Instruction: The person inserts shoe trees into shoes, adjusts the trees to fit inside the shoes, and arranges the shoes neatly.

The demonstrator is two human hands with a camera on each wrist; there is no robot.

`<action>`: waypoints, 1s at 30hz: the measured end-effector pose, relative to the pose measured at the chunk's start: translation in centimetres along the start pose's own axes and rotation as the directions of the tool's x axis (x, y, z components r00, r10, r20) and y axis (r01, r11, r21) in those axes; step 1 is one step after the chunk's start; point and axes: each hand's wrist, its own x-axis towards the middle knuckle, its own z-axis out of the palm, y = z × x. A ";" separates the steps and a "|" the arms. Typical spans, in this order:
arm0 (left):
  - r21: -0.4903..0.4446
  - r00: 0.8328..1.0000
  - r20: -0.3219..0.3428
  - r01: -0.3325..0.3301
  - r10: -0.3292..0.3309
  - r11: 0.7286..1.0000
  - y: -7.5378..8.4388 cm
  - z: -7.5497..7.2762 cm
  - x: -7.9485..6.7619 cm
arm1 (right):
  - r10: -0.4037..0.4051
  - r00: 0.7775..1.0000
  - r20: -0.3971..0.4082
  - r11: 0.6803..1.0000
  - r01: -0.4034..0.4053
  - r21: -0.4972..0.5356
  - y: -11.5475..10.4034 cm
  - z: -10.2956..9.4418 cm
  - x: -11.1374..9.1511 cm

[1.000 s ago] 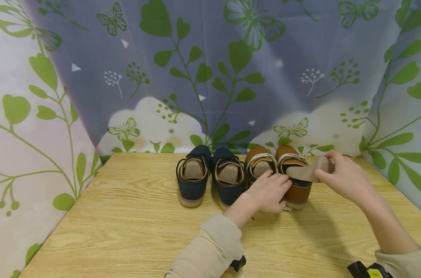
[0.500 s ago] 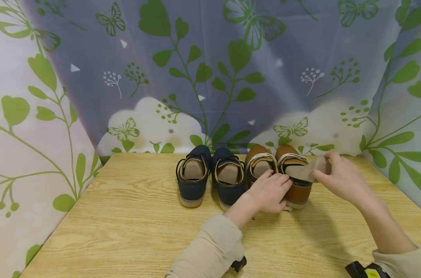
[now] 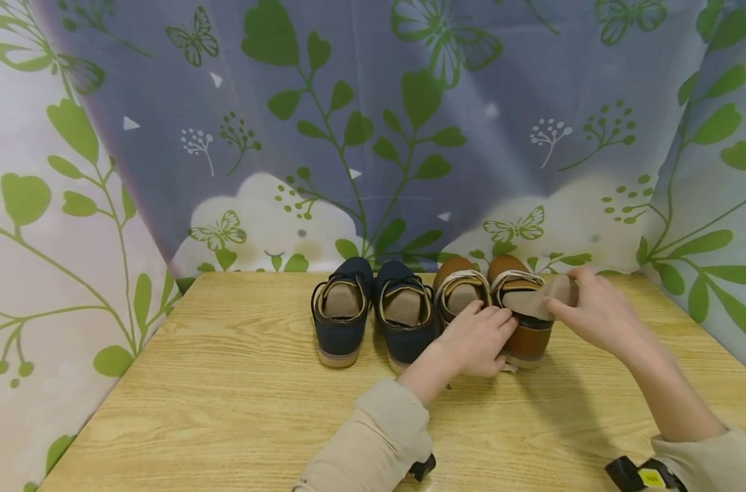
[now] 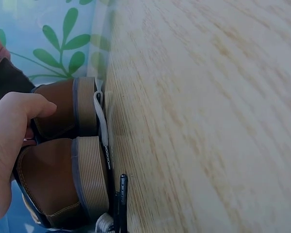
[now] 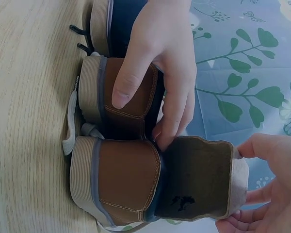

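Observation:
My right hand (image 3: 606, 318) pinches the back end of a bent cardboard shoe insert (image 3: 526, 303), whose front lies in the opening of the right brown shoe (image 3: 529, 342). The right wrist view shows the insert's dark hollow side (image 5: 199, 170) above that shoe's heel (image 5: 126, 177). My left hand (image 3: 477, 342) holds the same shoe by its left rear, fingertips at the collar and thumb toward the heel (image 4: 65, 104). Beneath this hand stands the left brown shoe (image 3: 451, 268), with an insert (image 3: 461, 298) inside; part of it is hidden.
Two navy shoes, the outer one (image 3: 342, 342) and the inner one (image 3: 403, 335), stand left of the brown pair, each with a cardboard insert inside. All face the leaf-patterned backdrop (image 3: 323, 205) at the wooden table's (image 3: 212, 383) back edge. A pale lace (image 4: 103, 119) trails behind the brown shoes.
My right hand has shifted a little left with the insert, which reaches slightly farther into the right brown shoe. The left hand and the shoes stay where they were.

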 end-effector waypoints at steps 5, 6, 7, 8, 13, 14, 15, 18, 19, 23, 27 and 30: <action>0.001 1.000 0.015 -0.002 0.002 1.000 0.0 0.0 0.1 | 0.007 1.000 -0.001 1.000 -0.007 0.004 0.1 0.3 0.3; 0.001 1.000 0.017 -0.002 0.002 1.000 0.0 0.0 0.1 | 0.007 1.000 -0.002 1.000 -0.007 0.007 0.1 0.3 0.3; 0.003 1.000 0.018 -0.002 0.002 1.000 0.0 0.0 0.1 | 0.006 1.000 -0.003 1.000 -0.006 0.008 0.1 0.3 0.4; 0.005 1.000 0.019 -0.001 0.001 1.000 0.0 0.1 0.1 | 0.005 1.000 -0.004 1.000 -0.005 0.009 0.1 0.4 0.4; 0.002 1.000 0.018 0.000 0.000 1.000 0.0 0.1 0.1 | 0.006 1.000 -0.003 1.000 -0.006 0.003 -0.1 0.4 0.6; 0.001 1.000 0.018 0.001 -0.001 1.000 0.0 0.1 0.1 | 0.006 1.000 -0.002 1.000 -0.006 0.001 -0.2 0.5 0.7; -0.001 1.000 0.018 0.001 -0.001 1.000 0.0 0.1 0.1 | 0.005 1.000 -0.002 1.000 -0.005 0.000 -0.2 0.5 0.7; -0.002 1.000 0.018 0.002 -0.002 1.000 -0.1 0.1 0.1 | 0.000 1.000 -0.001 1.000 0.000 -0.004 -0.4 0.5 0.8; 0.000 1.000 0.017 0.002 -0.002 1.000 -0.1 0.1 0.1 | -0.001 1.000 -0.001 1.000 0.001 -0.006 -0.5 0.6 0.8; 0.006 1.000 0.013 -0.001 0.001 1.000 -0.1 0.1 0.1 | -0.004 1.000 -0.005 1.000 0.004 -0.015 -0.6 0.7 0.9; 0.003 1.000 0.015 0.000 0.000 1.000 -0.1 0.1 0.1 | -0.001 1.000 -0.004 1.000 0.000 -0.025 -0.7 0.8 1.0; -0.002 1.000 0.018 0.002 -0.002 1.000 0.0 0.1 0.1 | 0.006 1.000 0.001 1.000 -0.006 -0.027 -0.7 0.9 1.0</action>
